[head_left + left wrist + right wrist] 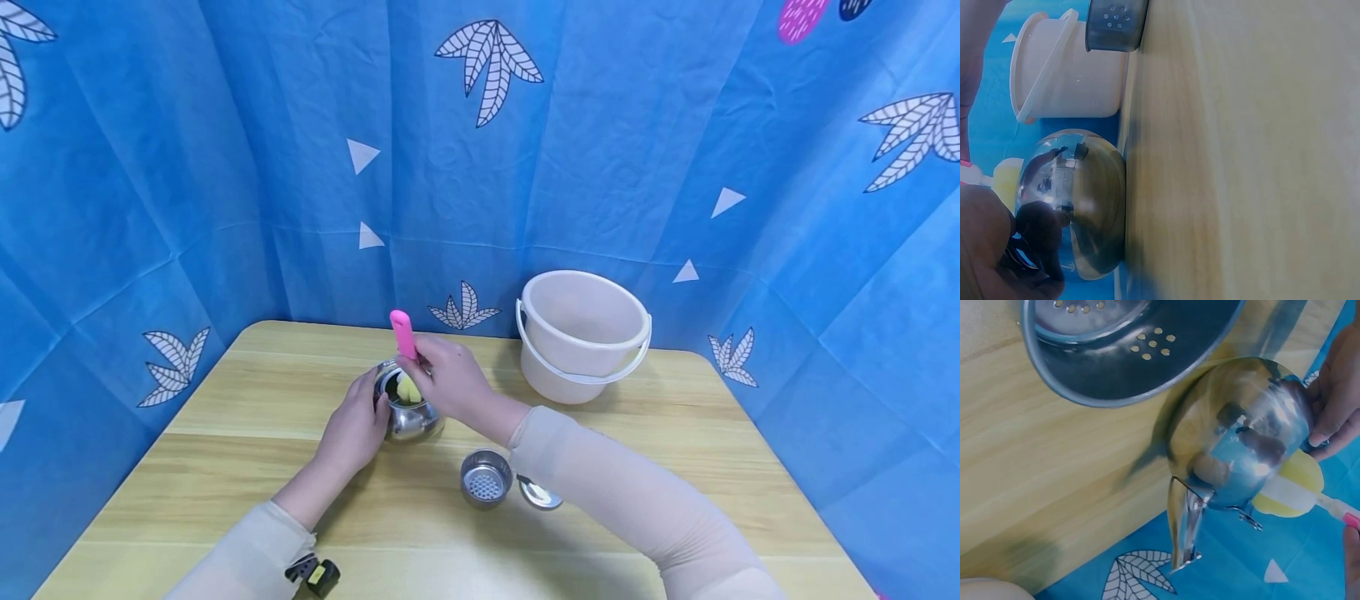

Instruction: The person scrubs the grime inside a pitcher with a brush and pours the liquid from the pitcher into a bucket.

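A shiny stainless-steel teapot [412,423] stands lidless on the table, its short spout [1185,519] showing in the right wrist view. My left hand [356,427] grips the pot at its left side, thumb close to the rim. My right hand [452,377] holds the pink handle of a sponge brush [402,332] above the pot's mouth. The brush's yellow sponge head [1310,472] is partly inside the opening, and its lower end is hidden by the pot wall. In the left wrist view, the curled left fingers [1032,250] cover part of the teapot.
Nearer me on the table [225,467] stands a perforated metal strainer basket [485,482]. A round metal lid [542,497] lies beside it, partly under my right forearm. At the back right is a white bucket [573,371] with its handle down. Blue curtains [322,167] hang around the table.
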{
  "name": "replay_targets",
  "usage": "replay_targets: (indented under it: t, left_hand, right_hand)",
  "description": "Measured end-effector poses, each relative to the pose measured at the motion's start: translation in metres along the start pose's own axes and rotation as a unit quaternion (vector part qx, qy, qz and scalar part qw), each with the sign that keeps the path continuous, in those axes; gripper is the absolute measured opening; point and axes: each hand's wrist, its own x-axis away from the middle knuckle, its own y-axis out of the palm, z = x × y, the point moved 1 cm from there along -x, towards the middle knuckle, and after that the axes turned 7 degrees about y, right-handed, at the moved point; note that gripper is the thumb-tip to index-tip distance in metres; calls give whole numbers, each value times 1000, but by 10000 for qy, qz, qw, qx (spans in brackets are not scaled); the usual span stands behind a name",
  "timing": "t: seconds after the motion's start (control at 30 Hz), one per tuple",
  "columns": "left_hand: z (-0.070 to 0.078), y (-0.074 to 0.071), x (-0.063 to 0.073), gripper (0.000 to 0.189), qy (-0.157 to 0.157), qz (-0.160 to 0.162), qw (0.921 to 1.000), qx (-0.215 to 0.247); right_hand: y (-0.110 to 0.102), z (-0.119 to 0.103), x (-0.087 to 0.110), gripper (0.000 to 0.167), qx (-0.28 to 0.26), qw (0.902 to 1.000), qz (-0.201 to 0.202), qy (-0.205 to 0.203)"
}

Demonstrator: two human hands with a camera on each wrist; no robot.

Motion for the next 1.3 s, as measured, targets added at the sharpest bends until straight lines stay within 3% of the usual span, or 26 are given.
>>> replay_targets:
  t: [0.27, 0.63, 1.07, 1.3]
  left_hand:
    - [1, -1, 0, 58, -80, -35, 9999, 106]
    - [1, 0, -1, 58, -177, -68, 9998, -8]
    - [4, 1, -1, 57, -115, 66, 9999, -48]
    - [4, 1, -1, 57, -134, 61, 9999, -57]
  right_hand:
    - [-3, -5, -6, 13, 77, 9997, -170, -181]
    - [-6, -4, -16, 17, -36, 9986, -521, 97]
    - [-13, -1, -29, 15, -644, 9864, -954, 1174]
    - [-12, 3, -35, 14, -906, 9810, -968, 1416]
